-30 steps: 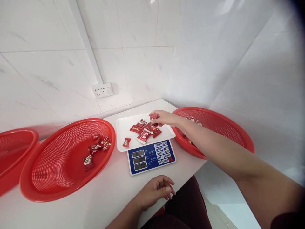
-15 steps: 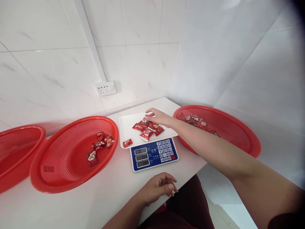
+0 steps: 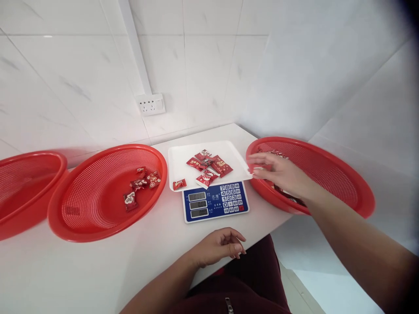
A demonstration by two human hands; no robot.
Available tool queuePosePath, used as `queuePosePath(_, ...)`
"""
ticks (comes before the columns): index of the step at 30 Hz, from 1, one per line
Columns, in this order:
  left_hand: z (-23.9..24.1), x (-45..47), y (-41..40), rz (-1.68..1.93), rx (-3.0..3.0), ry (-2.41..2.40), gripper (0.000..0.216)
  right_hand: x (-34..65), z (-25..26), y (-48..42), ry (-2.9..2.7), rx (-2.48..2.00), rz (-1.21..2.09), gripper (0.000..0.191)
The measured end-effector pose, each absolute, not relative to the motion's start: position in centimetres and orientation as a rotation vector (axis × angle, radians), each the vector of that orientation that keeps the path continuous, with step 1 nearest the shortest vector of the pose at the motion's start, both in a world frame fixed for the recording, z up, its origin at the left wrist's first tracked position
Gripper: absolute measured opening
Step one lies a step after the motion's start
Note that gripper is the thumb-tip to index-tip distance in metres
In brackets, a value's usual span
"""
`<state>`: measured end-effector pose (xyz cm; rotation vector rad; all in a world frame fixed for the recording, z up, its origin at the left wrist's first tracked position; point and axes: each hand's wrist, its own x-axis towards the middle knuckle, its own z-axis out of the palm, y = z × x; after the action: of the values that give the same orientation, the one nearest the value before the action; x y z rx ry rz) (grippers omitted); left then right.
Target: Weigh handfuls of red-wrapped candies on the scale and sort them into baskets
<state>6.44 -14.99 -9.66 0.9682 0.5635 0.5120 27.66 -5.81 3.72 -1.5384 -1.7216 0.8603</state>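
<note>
Tiled wall (image 3: 209,78): fills the background; the picture's top right corner goes black.
White table (image 3: 98,270): cut off at the left; the baskets hide part of its top.
Right basket (image 3: 327,168): red and mesh-sided; the right hand (image 3: 278,170) and forearm cover much of its near side and some of the red packets (image 3: 278,153) inside.
Middle basket (image 3: 108,183): red, all in view; 4 wrapped sweets (image 3: 130,200) show at its right side, some touching.
Left basket (image 3: 26,179): red, cut off by the frame edge.
Tray (image 3: 176,161): white, sits on the scale (image 3: 214,200) and hides its rear; the top display is too faint to read.
Right hand: blurred over the right basket's left rim; something red shows by the fingers, but I cannot tell whether they are clamped on it.
Left hand (image 3: 218,248): near the table's front edge, fingers loosely curled, thumb apart from them.
Wall socket (image 3: 151,104): fully visible.
Tray packets (image 3: 222,165): red, overlapping, so hard to count.
Small sweet (image 3: 179,183): lies apart from them at the tray's front left corner.
</note>
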Motion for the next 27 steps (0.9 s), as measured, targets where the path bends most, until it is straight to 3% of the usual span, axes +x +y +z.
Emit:
queuePosePath(8, -9.7, 6.4, -15.1, 0.487, 0.998, 0.56, 0.043, 36.7, 2.7, -9.7, -1.437, -1.739, 0.747, 0.029)
queuePosePath(15, -9.5, 6.5, -15.1, 0.482, 1.009, 0.568, 0.045, 35.5, 2.3, -11.8, -1.389, -1.7, 0.719, 0.031)
queuePosePath(21, -9.7, 6.6, -15.0, 0.523, 0.983, 0.571, 0.048, 29.1, -1.1, -13.8, -1.986, -1.548, 1.142, 0.041)
queuePosePath(27, -9.7, 6.8, -15.0, 0.562, 1.061, 0.686, 0.046, 24.4, -4.1, -15.6, -2.058, -1.37, 1.46, 0.061)
